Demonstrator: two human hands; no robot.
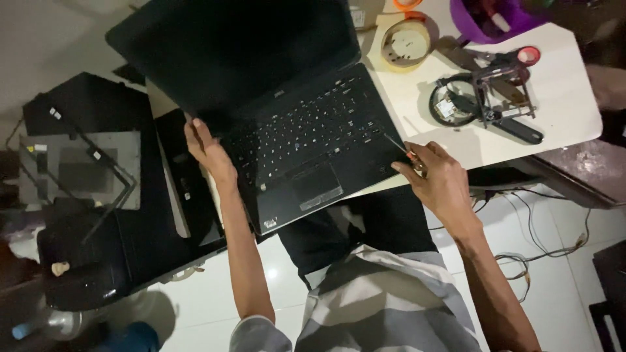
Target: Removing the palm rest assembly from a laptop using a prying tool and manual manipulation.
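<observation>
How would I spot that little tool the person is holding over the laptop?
Find the open black laptop on the white table. At its right front corner sits the right hand, pinching a thin screwdriver that slants onto the keyboard deck. Unlike the tape roll and the tangled tools farther back, it is slim, straight and held.

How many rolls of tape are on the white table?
2: a beige tape roll behind the laptop, and an orange roll cut off by the top edge. Others may be hidden in the purple container.
</observation>
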